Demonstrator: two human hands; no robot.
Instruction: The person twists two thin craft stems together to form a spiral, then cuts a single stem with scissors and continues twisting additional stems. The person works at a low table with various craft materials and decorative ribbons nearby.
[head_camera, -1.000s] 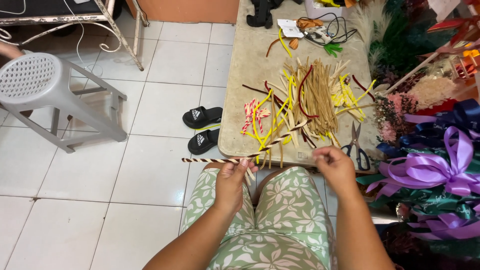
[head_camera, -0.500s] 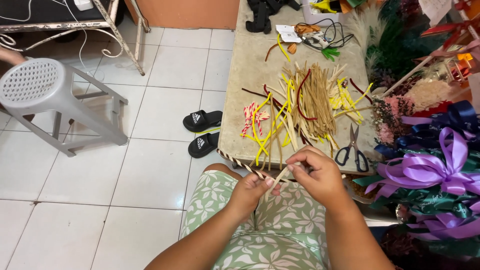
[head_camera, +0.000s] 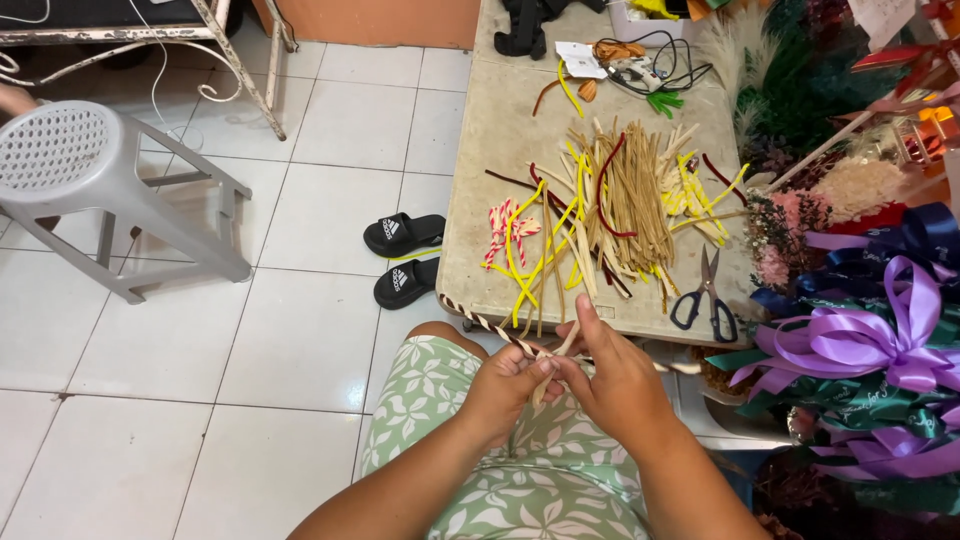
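Observation:
Over my lap, my left hand (head_camera: 508, 385) and my right hand (head_camera: 612, 375) meet, both gripping a long twisted brown-and-white cane stick (head_camera: 480, 323). The stick runs from the upper left, past the table edge, down between my fingers, and its other end pokes out right of my right hand. A pale strip (head_camera: 563, 348) lies across my fingers. Just ahead on the beige table (head_camera: 500, 130) lies a pile of tan, yellow and dark red strips (head_camera: 615, 195), with a small red-and-white twisted piece (head_camera: 503, 226) at its left.
Black-handled scissors (head_camera: 706, 292) lie at the table's near right edge. Purple and blue ribbon bows (head_camera: 880, 330) and dried flowers (head_camera: 830, 190) crowd the right. A grey plastic stool (head_camera: 90, 180) and black slippers (head_camera: 405, 255) stand on the white tile floor. Cables and a glue gun (head_camera: 640, 62) sit far back.
My hands have come together from apart. The striped stick, held level a second ago, now slants from upper left into my fingers, and both hands sit lower, over my lap.

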